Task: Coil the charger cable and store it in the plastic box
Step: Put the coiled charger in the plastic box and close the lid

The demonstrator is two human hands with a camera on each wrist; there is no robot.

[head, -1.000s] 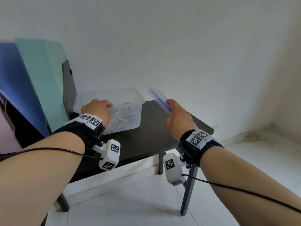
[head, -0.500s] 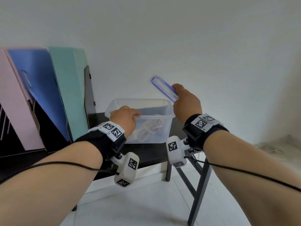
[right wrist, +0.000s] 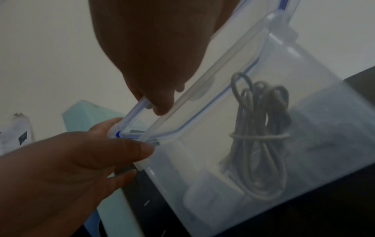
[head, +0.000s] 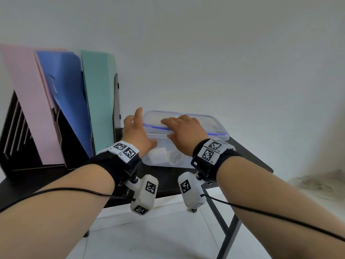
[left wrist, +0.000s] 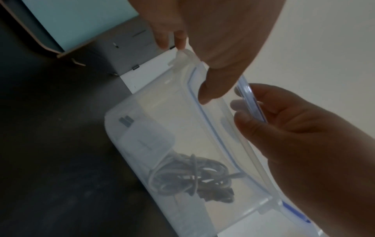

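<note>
Both hands now on lid (head: 183,121), lowered from raised tilt onto plastic box (head: 168,152): right hand (head: 183,130) gripping near edge, left hand (head: 135,130) fingers spread at corner. Coiled charger cable (right wrist: 261,139) inside, beneath hands. Latching likely remains.

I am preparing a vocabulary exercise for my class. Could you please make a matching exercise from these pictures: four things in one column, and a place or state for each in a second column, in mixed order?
Column A
1. coiled charger cable
2. lid
3. plastic box
4. teal folder

Column B
a. stands upright in the black file rack
b. lies inside the box, beside the white adapter
c. rests on top of the box, under both hands
d. stands on the black table

Pairs: 1-b, 2-c, 3-d, 4-a
</note>
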